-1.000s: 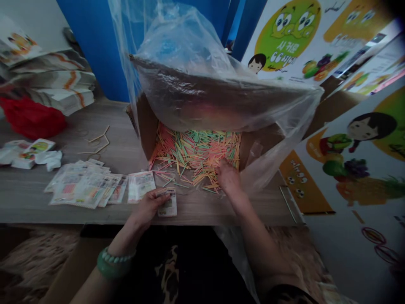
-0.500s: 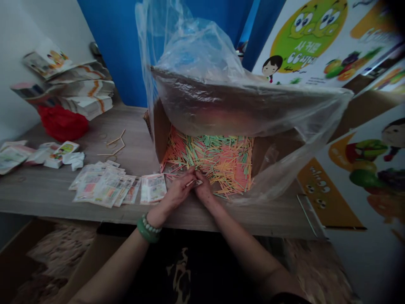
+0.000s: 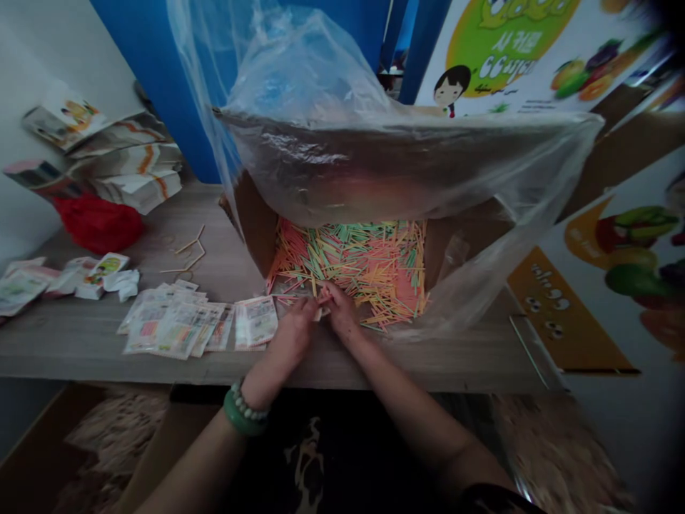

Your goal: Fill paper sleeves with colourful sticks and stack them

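Observation:
Both my hands meet at the front edge of an open cardboard box full of thin coloured sticks (image 3: 369, 268). My left hand (image 3: 296, 330) is closed, its fingers around a small whitish packet (image 3: 317, 315) that shows only in part between the hands. My right hand (image 3: 341, 312) is closed in a pinch beside it, thumb and fingertips together. What its fingers hold is too small and blurred to make out. Pink, green, yellow and orange sticks lie just beyond the fingertips. To the left of my left hand rests a small stack of printed clear packets (image 3: 257, 320).
Clear plastic sheeting (image 3: 332, 168) drapes over the box. More flat packets (image 3: 171, 325) are spread to the left. Behind them lie joined sticks (image 3: 197, 250), small cartons (image 3: 104, 275), a red bag (image 3: 99, 223) and stacked flat cartons (image 3: 144, 160). Printed boxes (image 3: 567, 314) stand at the right.
My hands have drawn slightly apart at the fingertips, and less of the packet shows between them. The camera view has shifted a little; the things on the table stay put.

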Motion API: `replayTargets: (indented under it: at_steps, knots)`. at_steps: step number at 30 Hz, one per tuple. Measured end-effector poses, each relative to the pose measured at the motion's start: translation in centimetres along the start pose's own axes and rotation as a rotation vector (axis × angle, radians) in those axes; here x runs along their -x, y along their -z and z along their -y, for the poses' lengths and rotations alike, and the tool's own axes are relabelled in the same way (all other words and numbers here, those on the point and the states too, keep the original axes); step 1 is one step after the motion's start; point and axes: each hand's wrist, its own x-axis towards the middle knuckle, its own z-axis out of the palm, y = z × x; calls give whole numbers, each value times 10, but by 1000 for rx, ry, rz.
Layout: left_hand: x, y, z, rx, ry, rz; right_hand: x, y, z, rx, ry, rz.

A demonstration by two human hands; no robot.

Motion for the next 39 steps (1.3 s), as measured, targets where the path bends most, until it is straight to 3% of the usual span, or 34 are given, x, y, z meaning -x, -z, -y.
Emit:
replayTargets:
  at_steps: [6, 8, 11, 13, 17, 22, 25, 27, 32, 34, 39]
  knots:
    - [-12, 10, 30, 287, 55, -140, -4, 6, 1, -59, 3, -8]
    - [-13, 14, 29, 447, 105, -161, -4, 5, 1, -71, -26, -18]
    - [-8, 17, 20, 736, 243, -92, -4, 6, 0, -101, -39, 8]
    - [-3, 18, 14, 897, 305, -47, -3, 8, -1, -68, -2, 36]
    - [10, 18, 11, 1080, 427, -61, 1, 6, -4, 77, 73, 68]
    - [22, 22, 15, 1196, 609, -142, 7, 1, -5, 160, 134, 147]
    - [25, 24, 14, 1270, 663, -155, 9, 2, 0, 132, 106, 106]
    - [25, 23, 14, 1256, 641, -158, 9, 4, 8, 64, 75, 57]
    - [26, 17, 12, 916, 369, -159, 10, 10, 42, -253, 30, 0]
    - [28, 15, 10, 844, 317, -127, 10, 11, 58, -376, 4, 7]
    - [32, 13, 4, 1057, 453, 0, 12, 6, 95, -572, -1, 57]
